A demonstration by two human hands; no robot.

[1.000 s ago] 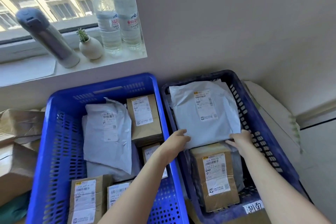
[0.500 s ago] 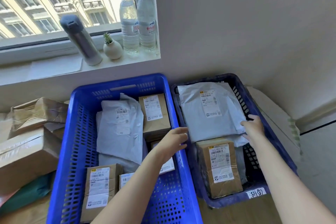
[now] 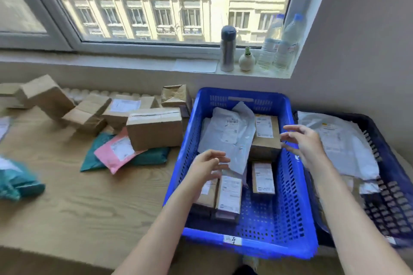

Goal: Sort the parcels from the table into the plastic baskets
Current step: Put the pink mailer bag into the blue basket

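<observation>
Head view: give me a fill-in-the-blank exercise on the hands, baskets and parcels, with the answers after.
The left hand and right hand both hold ____. The bright blue basket stands ____ of the dark blue basket. The pink mailer lies on the ____. The sill holds ____ water bottles.
Missing words: nothing; left; table; two.

The left basket [image 3: 241,94] and right basket [image 3: 390,198] sit side by side at the right end of the table [image 3: 89,196], parcels [image 3: 230,131] lying in both. Left of them boxes [image 3: 154,127] line the back edge, with mailers [image 3: 120,152] just before them. Behind, on the windowsill [image 3: 134,62], stand a flask [image 3: 227,51], vase [image 3: 246,62] and bottles [image 3: 277,49].
</observation>
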